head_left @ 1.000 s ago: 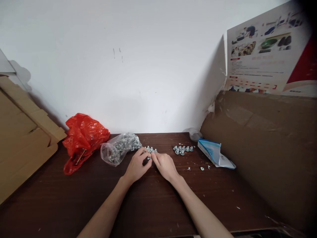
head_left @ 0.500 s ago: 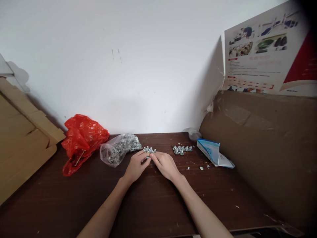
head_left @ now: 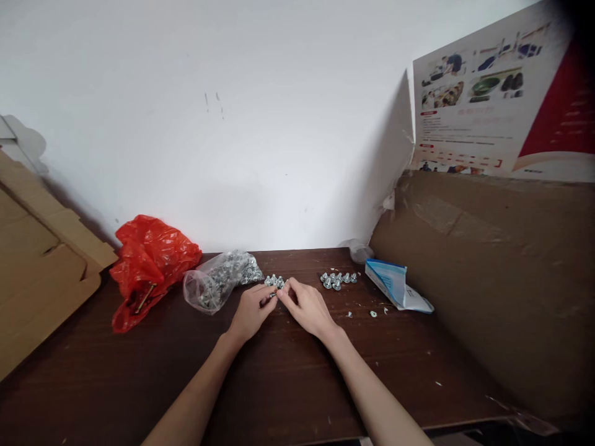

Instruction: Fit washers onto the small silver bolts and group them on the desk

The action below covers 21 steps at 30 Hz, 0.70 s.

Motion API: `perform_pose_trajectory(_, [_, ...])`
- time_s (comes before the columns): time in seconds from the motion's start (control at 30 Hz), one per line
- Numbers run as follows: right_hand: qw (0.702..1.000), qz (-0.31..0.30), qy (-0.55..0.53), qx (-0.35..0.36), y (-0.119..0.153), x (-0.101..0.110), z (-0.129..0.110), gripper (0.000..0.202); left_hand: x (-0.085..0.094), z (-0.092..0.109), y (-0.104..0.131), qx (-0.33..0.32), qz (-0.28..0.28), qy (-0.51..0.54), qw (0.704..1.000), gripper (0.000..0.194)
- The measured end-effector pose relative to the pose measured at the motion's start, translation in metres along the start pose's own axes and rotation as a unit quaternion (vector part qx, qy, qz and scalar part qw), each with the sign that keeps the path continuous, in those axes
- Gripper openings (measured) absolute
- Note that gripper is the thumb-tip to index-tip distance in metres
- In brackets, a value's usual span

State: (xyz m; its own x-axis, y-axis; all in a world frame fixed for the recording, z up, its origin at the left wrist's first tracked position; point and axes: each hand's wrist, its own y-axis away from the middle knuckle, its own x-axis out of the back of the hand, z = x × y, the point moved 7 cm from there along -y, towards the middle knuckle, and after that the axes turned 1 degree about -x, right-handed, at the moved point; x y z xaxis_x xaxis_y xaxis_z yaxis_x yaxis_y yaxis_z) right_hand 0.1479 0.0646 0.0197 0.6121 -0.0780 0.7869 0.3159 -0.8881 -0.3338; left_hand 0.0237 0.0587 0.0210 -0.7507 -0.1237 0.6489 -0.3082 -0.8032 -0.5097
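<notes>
My left hand (head_left: 251,312) is closed, pinching a small metal screw (head_left: 272,295) between thumb and fingers. Fingers pressed together, my right hand (head_left: 308,306) meets the left at the screw's end; whatever small part is in its pinch is hidden. Just behind my fingertips stands a group of silver screws (head_left: 273,280), partly covered by the hands. To the right, a second cluster of wide-headed screws (head_left: 338,280) rests on the table, heads down. Left of my hands lies a clear plastic bag (head_left: 223,279) full of small metal parts.
A red plastic bag (head_left: 153,254) lies on the brown table (head_left: 279,384) at the left. At the right are a blue-and-white packet (head_left: 395,288), a clear round container (head_left: 360,251) and white scraps (head_left: 373,314). Cardboard (head_left: 493,248) stands along the right, more cardboard (head_left: 41,254) at the left.
My right fingers have shifted slightly and their tips are raised a little, while the left hand keeps its pinch on the screw. The whole view has moved slightly.
</notes>
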Motion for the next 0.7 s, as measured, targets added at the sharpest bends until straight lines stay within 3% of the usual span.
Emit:
perform_pose_trajectory(0.1, [1.0, 0.004, 0.011, 0.006, 0.0005, -0.0015, -0.0011, 0.022, 0.0007, 0.0012, -0.0006, -0.004, 0.002, -0.003, 1.0, 0.017])
perform_pose_trajectory(0.23, [0.999, -0.009, 0.038, 0.024, 0.0004, -0.0052, -0.0056, 0.031, 0.0026, 0.0006, -0.0003, -0.021, 0.019, -0.009, 1.0, 0.017])
perform_pose_trajectory(0.4, [0.999, -0.01, 0.043, 0.011, -0.0001, -0.0052, -0.0045, 0.027, -0.0002, -0.0011, 0.0012, -0.034, 0.004, -0.027, 0.999, 0.018])
perform_pose_trajectory(0.6, [1.0, -0.001, -0.002, -0.006, -0.0015, -0.0031, -0.0001, 0.043, -0.0032, 0.004, 0.0027, -0.048, -0.011, -0.07, 0.996, 0.017])
perform_pose_trajectory(0.7, [0.999, 0.012, -0.045, -0.014, -0.0014, -0.0001, 0.0012, 0.027, 0.0005, 0.0031, 0.0025, -0.035, 0.011, -0.065, 0.997, 0.015])
